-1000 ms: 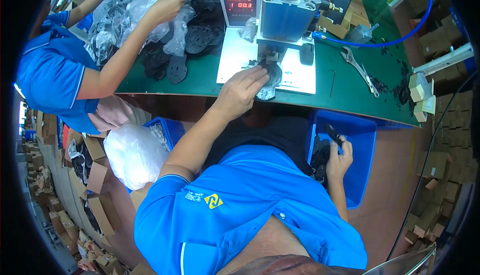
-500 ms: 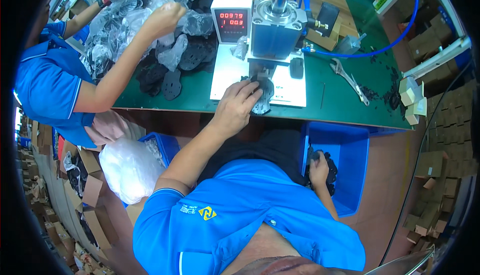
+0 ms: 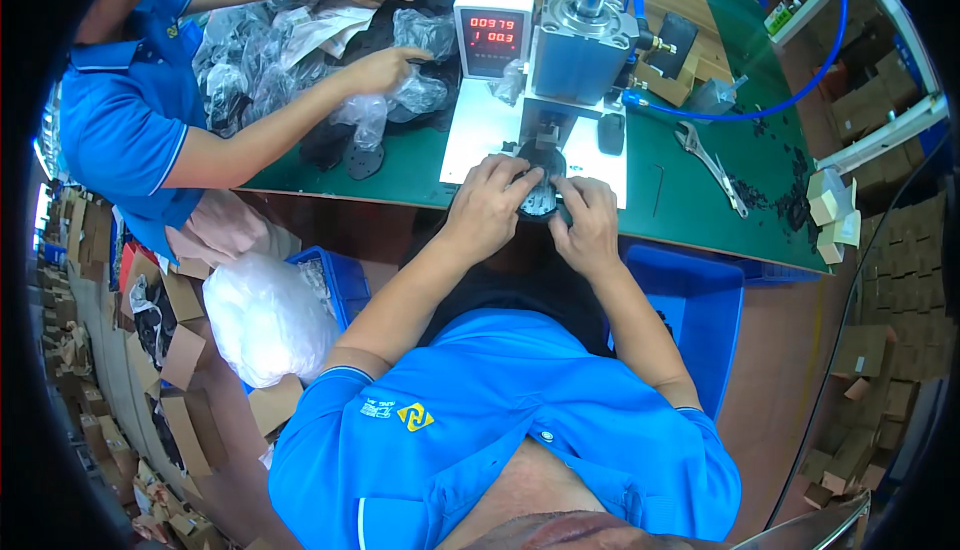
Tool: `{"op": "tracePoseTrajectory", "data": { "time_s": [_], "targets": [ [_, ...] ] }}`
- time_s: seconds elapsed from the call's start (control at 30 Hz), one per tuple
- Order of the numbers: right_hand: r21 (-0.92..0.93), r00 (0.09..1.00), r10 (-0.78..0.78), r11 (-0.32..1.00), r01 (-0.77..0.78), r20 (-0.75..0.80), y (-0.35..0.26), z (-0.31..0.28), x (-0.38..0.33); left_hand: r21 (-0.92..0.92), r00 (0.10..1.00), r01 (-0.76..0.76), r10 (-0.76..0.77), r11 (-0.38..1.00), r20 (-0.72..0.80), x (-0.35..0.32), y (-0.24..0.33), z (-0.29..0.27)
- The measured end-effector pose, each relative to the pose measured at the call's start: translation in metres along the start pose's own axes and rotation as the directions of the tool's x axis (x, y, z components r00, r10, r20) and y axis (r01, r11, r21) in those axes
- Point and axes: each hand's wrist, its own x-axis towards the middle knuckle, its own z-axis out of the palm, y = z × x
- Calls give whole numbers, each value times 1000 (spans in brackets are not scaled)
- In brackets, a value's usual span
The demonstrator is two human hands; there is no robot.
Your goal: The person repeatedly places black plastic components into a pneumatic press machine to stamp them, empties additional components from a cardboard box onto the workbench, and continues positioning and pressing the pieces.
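A flat, dark, rounded plastic piece (image 3: 538,202) lies on the white base plate (image 3: 470,145) of a bench press (image 3: 580,60), its far end under the press head. My left hand (image 3: 490,208) grips its left edge, fingertips resting on top. On the opposite edge, my right hand (image 3: 590,222) pinches it between thumb and forefinger. The near end of the piece sticks out past the plate toward me. Its underside is hidden. Beside the press stands a white counter box (image 3: 494,32) with a lit red display.
At left, a co-worker's hand (image 3: 385,70) reaches over a heap of dark pieces and clear bags (image 3: 270,60). A wrench (image 3: 712,168) and a hex key (image 3: 658,190) lie right of the press. A blue bin (image 3: 705,320) sits below the table edge. A blue air hose (image 3: 760,112) arches at right.
My right hand has come up from the blue bin to the piece at the press. My left hand stays on the piece. The co-worker's arms have shifted over the heap.
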Motion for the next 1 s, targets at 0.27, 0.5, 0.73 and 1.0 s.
{"op": "tracePoseTrajectory", "data": {
  "time_s": [0.27,0.5,0.73,1.0],
  "targets": [
    [-24,1000,-8,1000,8,-23,4,13,-3,-283,972,74,-6,956,235,22,5,-88],
    [-18,999,-14,1000,13,-33,11,21,-7,-600,784,-574,163,556,-599,98,14,-214],
    [-15,999,-27,1000,26,-41,8,19,-3,-543,702,-673,201,502,-683,117,18,-295],
    [-26,997,-45,999,43,-67,12,20,-1,-561,723,-640,164,525,-671,50,-51,-355]
  ]
}}
